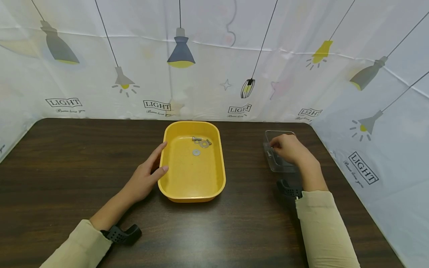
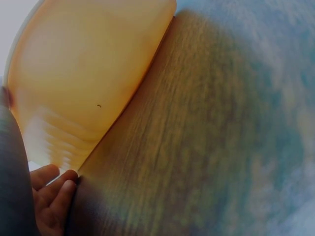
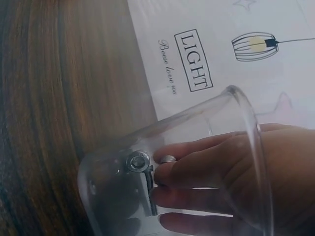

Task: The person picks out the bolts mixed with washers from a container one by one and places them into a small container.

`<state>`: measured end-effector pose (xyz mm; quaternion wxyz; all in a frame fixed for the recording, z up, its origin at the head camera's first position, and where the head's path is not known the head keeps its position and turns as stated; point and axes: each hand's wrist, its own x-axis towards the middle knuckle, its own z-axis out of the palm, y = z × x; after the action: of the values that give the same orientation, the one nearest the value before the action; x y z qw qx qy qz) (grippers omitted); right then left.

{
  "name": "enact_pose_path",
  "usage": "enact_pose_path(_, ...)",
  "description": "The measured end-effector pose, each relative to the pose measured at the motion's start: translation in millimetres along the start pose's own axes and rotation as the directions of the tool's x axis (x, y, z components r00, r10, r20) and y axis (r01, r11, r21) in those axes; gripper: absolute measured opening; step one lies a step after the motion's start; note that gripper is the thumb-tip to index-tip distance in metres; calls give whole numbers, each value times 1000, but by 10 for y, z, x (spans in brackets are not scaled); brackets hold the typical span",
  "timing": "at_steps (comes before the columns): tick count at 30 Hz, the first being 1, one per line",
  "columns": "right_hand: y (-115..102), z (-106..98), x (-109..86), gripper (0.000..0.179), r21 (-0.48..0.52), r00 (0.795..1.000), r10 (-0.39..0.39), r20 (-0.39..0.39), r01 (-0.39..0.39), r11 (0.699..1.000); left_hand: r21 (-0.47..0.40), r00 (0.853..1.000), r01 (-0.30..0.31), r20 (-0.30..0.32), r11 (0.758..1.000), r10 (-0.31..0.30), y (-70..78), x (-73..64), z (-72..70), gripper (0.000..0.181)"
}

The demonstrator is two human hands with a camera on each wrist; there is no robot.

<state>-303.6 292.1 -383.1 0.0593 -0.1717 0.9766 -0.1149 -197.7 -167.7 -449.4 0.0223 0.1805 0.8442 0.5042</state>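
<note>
- Metal piece (image 3: 168, 159) — my right hand (image 1: 289, 149) pinched it inside the clear box (image 1: 279, 168), near a screw (image 3: 151, 191).
- Yellow tray (image 1: 192, 176) — my left hand (image 1: 144, 180) rested on its rim, fingers relaxed; 1 washer (image 1: 194, 152) lay apart inside.

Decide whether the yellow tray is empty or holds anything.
Not empty: washers and screws lie inside the tray, toward its far end.

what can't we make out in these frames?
Metal piece, right wrist view: its type; fingertips cover much of it.
Clear box, head view: part of its inside; the right grip blocks it.
Clear box, right wrist view: its lower part; cut off by the bottom edge.
Yellow tray, left wrist view: its contents; its outer wall hides them.
Washer, head view: any markings; too small.
</note>
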Motion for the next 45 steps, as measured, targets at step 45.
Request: enact_pose_path(45, 15, 42, 9, 26, 26, 999, 46, 3, -46, 999, 15, 1000, 11, -5, 1000, -11, -12, 3, 10, 67)
